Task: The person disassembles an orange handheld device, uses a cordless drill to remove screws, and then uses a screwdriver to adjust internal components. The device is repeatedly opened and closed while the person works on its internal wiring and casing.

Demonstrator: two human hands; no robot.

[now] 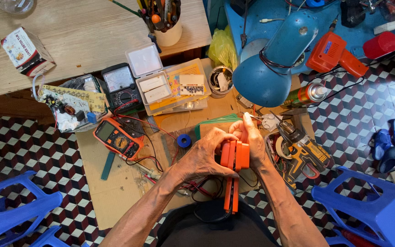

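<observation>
Both hands grip an orange hand tool (234,158) with a long orange body running down toward me. My left hand (202,155) wraps the tool's left side with the fingers curled over its top. My right hand (252,139) presses against its right side, fingers closed over the upper end. The tool sits above a sheet of brown cardboard (115,192) spread on the patterned floor. Red and black wires (197,187) trail under my wrists.
An orange multimeter (117,138), a black analog meter (120,87), a circuit board (72,103), a clear parts box (154,84) and a blue solder spool (184,141) lie ahead. A blue lamp (275,64), yellow drill (300,151), spray can (305,95) and blue stools (376,201) stand right.
</observation>
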